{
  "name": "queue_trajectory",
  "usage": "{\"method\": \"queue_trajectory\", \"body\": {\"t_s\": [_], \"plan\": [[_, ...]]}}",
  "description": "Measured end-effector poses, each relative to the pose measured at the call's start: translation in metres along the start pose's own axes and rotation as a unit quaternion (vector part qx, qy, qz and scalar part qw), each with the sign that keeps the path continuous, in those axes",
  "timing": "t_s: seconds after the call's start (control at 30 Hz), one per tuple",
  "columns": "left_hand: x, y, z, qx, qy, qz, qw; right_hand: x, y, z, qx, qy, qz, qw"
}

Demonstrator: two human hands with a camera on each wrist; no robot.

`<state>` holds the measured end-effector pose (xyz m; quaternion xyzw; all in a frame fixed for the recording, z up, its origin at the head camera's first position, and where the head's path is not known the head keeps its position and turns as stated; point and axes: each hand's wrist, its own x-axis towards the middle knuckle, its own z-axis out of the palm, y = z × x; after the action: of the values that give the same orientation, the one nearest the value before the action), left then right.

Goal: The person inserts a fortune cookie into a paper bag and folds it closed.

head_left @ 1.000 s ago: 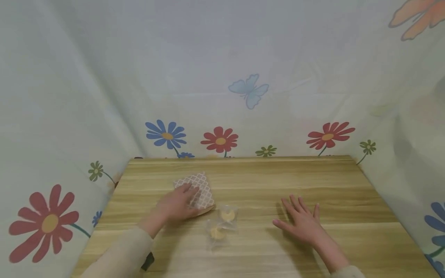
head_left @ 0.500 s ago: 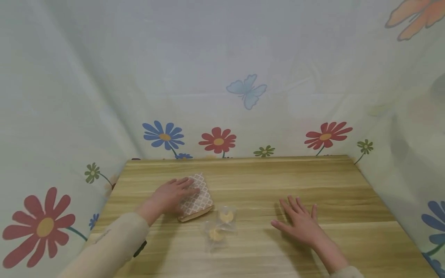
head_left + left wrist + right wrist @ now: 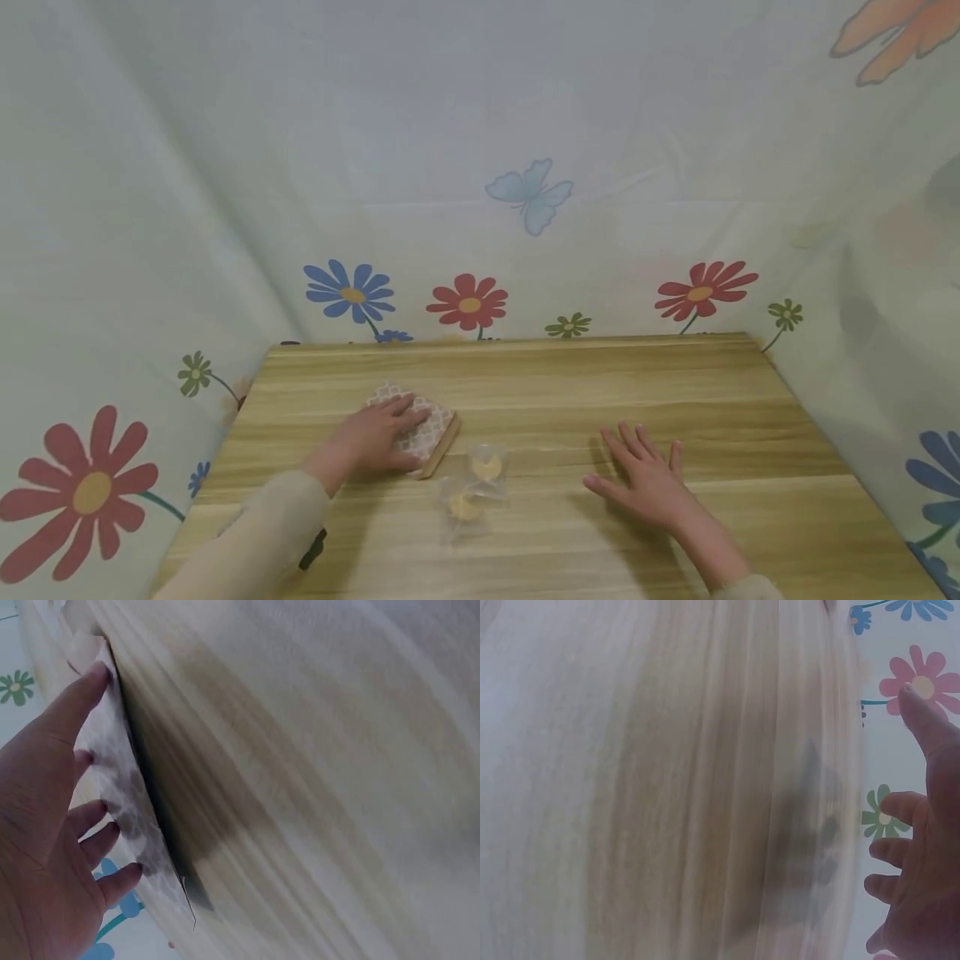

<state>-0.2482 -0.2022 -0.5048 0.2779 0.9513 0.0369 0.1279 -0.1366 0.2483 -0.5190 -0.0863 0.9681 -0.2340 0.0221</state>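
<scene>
The bare left hand (image 3: 372,437) lies palm down, fingers parted, their exact bend hard to tell, a cream fabric sleeve (image 3: 270,529) behind its wrist. Well to its right, the bare right hand (image 3: 649,487) is palm down, fingers fanned, thumb stretched toward the left hand.

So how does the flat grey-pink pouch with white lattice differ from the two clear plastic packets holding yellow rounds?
The pouch is patterned and looks opaque; the packets are see-through. The pouch is larger than either packet. The left hand touches the pouch; neither hand touches the packets. In the head view, both appear over the wood-grain table.
</scene>
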Motion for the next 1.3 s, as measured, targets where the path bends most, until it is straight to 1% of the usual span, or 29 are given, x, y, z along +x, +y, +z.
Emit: {"method": "queue_trajectory", "body": {"t_s": [0.13,0.3,0.43,0.57,0.63,0.7,0.77,0.87,0.93,1.03,1.17,1.3], "plan": [[0.003,0.004,0.009,-0.010,0.019,-0.023,0.9995,0.001,-0.001,-0.001,0.001,0.000,0.000,1.000],[0.008,0.017,0.015,-0.009,0.045,-0.055,0.9974,0.004,-0.005,-0.004,0.001,0.001,-0.005,1.000],[0.010,0.026,0.017,-0.003,0.053,-0.084,0.9950,0.007,-0.009,-0.005,-0.001,0.000,-0.012,1.000],[0.010,0.027,0.013,0.004,0.061,-0.094,0.9937,0.010,-0.011,-0.006,-0.003,-0.002,-0.018,1.000],[0.009,0.022,0.007,0.008,0.068,-0.085,0.9941,0.012,-0.013,-0.007,-0.006,-0.001,-0.020,1.000],[0.008,0.016,-0.001,0.009,0.070,-0.068,0.9952,0.014,-0.014,-0.008,-0.005,-0.003,-0.022,1.000],[0.007,0.009,-0.010,0.014,0.071,-0.041,0.9965,0.015,-0.015,-0.009,-0.004,-0.005,-0.022,1.000],[0.009,0.000,-0.021,0.021,0.055,-0.005,0.9983,0.015,-0.015,-0.009,-0.002,-0.009,-0.022,1.000],[0.012,-0.003,-0.025,0.022,0.040,0.005,0.9989,0.015,-0.014,-0.008,0.000,-0.008,-0.023,1.000],[0.018,-0.005,-0.027,0.022,0.016,0.003,0.9996,0.016,-0.013,-0.006,0.004,-0.008,-0.027,1.000],[0.025,-0.004,-0.023,0.012,-0.001,0.000,0.9999,0.016,-0.015,-0.004,0.007,-0.010,-0.031,0.999],[0.026,-0.001,-0.020,-0.004,-0.016,-0.009,0.9998,0.016,-0.017,-0.003,0.007,-0.010,-0.033,0.999]]}}
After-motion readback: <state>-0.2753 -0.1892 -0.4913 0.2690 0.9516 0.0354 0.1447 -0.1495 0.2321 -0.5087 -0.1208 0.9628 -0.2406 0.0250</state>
